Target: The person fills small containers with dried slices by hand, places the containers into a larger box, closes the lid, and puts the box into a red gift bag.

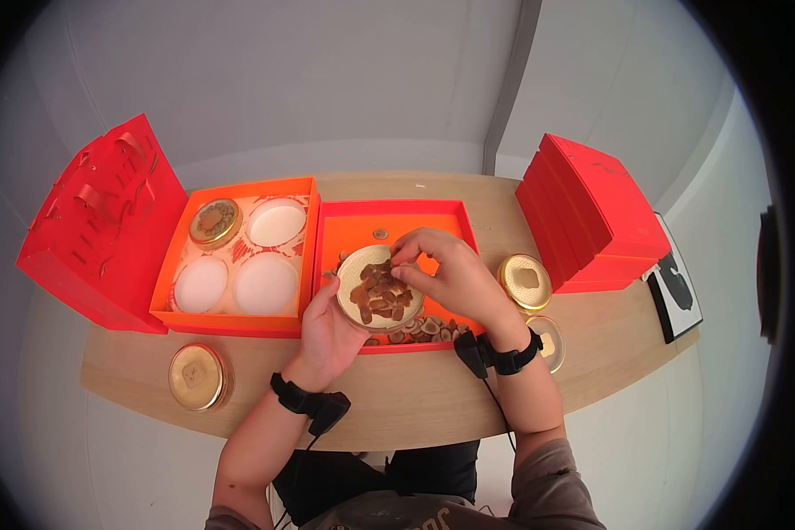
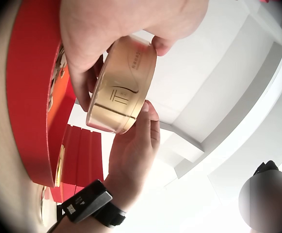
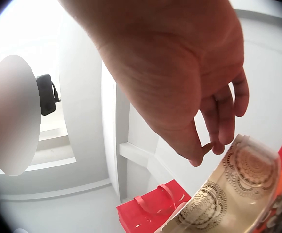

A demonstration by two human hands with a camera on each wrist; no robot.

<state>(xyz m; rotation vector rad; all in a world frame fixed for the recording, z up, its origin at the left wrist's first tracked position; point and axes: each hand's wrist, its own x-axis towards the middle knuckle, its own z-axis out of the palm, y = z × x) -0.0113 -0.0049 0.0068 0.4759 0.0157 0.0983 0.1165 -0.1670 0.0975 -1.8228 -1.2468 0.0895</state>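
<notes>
We seem to be in a plain indoor room, office or studio we cannot tell: a grey wall (image 1: 283, 79) spans the upper frame, a wood-grain table (image 1: 415, 402) the centre, and pale floor (image 1: 627, 442) the lower right.

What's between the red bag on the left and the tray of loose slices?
The open orange box, one jar in it; the head view shows it.

Between the left hand (image 1: 331, 340) and right hand (image 1: 450, 274), the round container (image 1: 352, 269) blocks passage; left of them stands the four-welled orange box (image 1: 225, 324), right the gold tin (image 1: 525, 281). Straight back toward the body, bare tabletop (image 1: 406, 397) leaves room.
</notes>
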